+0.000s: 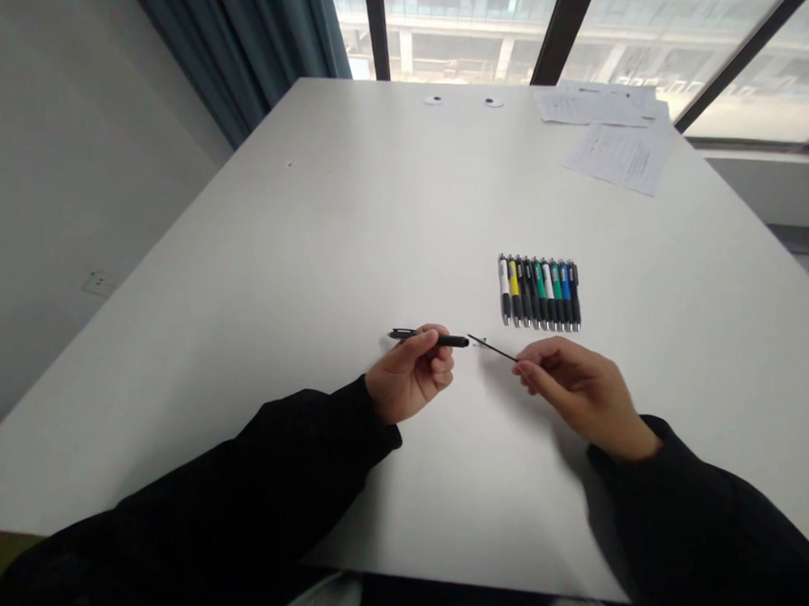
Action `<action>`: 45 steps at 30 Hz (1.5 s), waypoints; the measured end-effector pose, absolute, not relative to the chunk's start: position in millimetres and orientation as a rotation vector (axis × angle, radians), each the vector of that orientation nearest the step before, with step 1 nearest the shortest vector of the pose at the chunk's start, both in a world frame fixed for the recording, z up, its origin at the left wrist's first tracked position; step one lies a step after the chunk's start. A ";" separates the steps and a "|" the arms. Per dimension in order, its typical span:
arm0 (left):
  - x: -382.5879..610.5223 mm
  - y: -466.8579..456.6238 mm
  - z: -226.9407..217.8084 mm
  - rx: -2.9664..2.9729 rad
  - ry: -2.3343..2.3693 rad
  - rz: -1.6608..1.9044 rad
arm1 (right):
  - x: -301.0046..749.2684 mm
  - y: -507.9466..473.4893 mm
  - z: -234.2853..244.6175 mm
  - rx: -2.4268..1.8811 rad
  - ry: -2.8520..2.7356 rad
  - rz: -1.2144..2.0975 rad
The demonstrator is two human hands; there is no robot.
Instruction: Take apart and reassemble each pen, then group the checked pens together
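Note:
Between thumb and fingers, my left hand (411, 374) grips a black pen barrel (453, 341), held almost level with its open end to the right. My right hand (573, 384) pinches a thin dark pen refill (492, 346), whose far tip points at the barrel's end with a small gap between them. Small pen parts (479, 342) lie on the table just behind the refill, too small to name surely. Beyond my right hand, several click pens (539, 294) in white, yellow, black, green and blue lie side by side in a neat row.
The white table (277, 269) fills most of the view. Printed papers (619, 151) lie at its far right corner. Two oval cable-hole covers (432, 99) sit along the far edge, by the windows. A blue curtain (255, 42) hangs at the back left.

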State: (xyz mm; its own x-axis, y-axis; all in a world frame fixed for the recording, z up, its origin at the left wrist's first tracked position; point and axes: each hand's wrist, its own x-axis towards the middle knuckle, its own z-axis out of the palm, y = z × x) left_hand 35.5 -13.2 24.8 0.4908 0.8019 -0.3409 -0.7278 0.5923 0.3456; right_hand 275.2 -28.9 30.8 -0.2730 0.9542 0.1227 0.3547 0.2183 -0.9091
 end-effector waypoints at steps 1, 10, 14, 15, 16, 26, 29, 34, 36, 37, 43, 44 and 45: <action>36.0 -12.3 25.0 0.161 0.525 0.935 | 276.9 -30.5 32.0 -1.187 -1.660 1.094; 34.0 -11.9 21.9 0.158 0.551 0.925 | 276.1 -30.2 37.2 -0.952 -1.154 1.312; 33.4 -12.3 20.3 0.168 0.564 0.933 | 277.2 -28.8 39.9 -0.997 -1.022 1.295; 33.4 -12.5 20.2 0.168 0.569 0.934 | 277.4 -28.3 40.1 -1.018 -1.011 1.285; 33.4 -12.8 20.3 0.167 0.573 0.933 | 277.5 -27.8 40.0 -1.032 -1.007 1.275; 35.9 -13.7 18.6 0.277 0.630 0.972 | 273.6 -26.5 40.2 -1.050 -0.964 1.289; 37.0 -13.3 18.6 0.303 0.652 0.986 | 272.6 -26.5 41.9 -1.054 -0.976 1.279; 36.3 -13.6 19.0 0.316 0.657 0.975 | 272.8 -24.9 41.3 -1.057 -0.998 1.272; 35.8 -13.5 17.9 0.321 0.660 0.968 | 273.2 -24.6 39.9 -1.054 -1.007 1.276; 35.8 -13.6 17.0 0.331 0.662 0.967 | 273.1 -24.8 39.0 -1.054 -1.010 1.278; 41.4 -19.8 12.2 0.487 0.691 0.980 | 261.8 -32.5 30.9 -1.049 -1.158 1.169; 42.9 -21.7 11.9 0.509 0.680 0.966 | 257.9 -34.3 30.1 -1.064 -1.211 1.152; 44.3 -23.5 11.8 0.526 0.665 0.949 | 253.9 -35.8 29.8 -1.081 -1.264 1.149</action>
